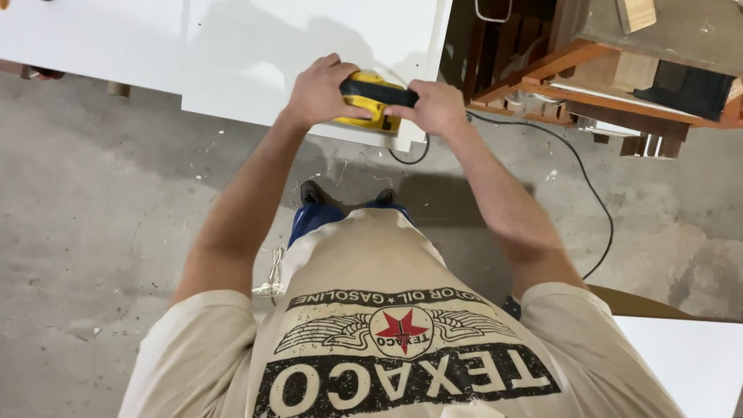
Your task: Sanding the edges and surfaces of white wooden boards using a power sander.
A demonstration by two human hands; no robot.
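Note:
A yellow and black power tool (374, 101), the shape of a hand sander, rests on the near right corner of a white panel (255, 62). My left hand (319, 91) grips its left side and top. My right hand (435, 107) holds its right end, fingers wrapped over the black upper part. Both arms reach forward over the concrete floor. A black power cord (596, 209) runs from under the panel's corner across the floor to the right.
A second white panel (85, 35) lies to the left, with a seam between the two. A wooden frame with stacked timber (611, 85) stands at the right. Another white board (689, 360) lies at the lower right. My shoes (313, 193) are on the grey concrete.

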